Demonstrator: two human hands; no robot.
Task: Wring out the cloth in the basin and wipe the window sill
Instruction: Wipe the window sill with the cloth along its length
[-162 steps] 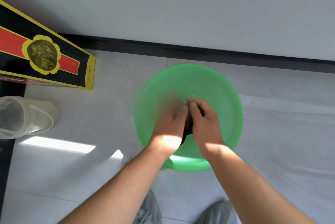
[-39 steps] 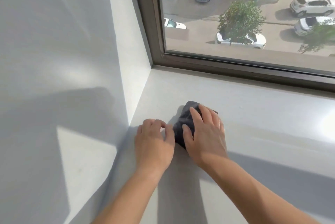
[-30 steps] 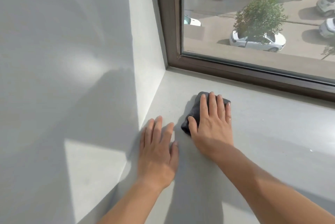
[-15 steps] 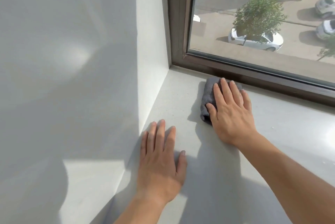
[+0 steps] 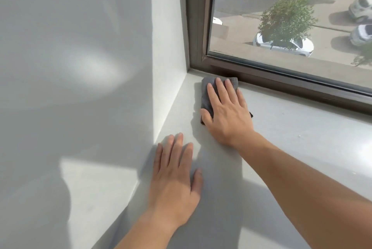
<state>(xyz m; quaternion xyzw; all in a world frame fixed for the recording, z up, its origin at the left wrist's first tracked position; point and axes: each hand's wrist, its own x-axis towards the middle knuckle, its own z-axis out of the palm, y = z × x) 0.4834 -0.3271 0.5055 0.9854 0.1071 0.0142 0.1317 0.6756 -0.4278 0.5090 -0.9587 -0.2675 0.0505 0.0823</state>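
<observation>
Cloth (image 5: pixel 207 95): where does it lie?

On the window sill (image 5: pixel 291 138), in the far left corner. Its far edge touches the bottom rail of the window frame (image 5: pixel 281 79), and its left edge is near the side wall (image 5: pixel 169 47). It is grey and folded into a small pad.

What holds it there?

The right hand (image 5: pixel 227 113), laid flat on top. Its fingers (image 5: pixel 219 89) are straight and a little apart, pressing down rather than curling round, and the thumb lies at the pad's near left corner. The left hand (image 5: pixel 175 172) rests palm down on the sill nearer the person. Its fingers are straight and spread, it holds nothing, and it is apart from the cloth.

So which step is this?

Wiping, I judge. No basin is in view and the cloth is pressed to the sill, so the wringing looks done. Most of the sill to the right looks not yet covered.

And the next move?

Probably a sweep to the right along the frame. It calls for even downward pressure, so the pad slides without unfolding or slipping from under the palm. The far edge should stay against the rail so the seam gets cleaned. The left hand can serve as a brace.
</observation>
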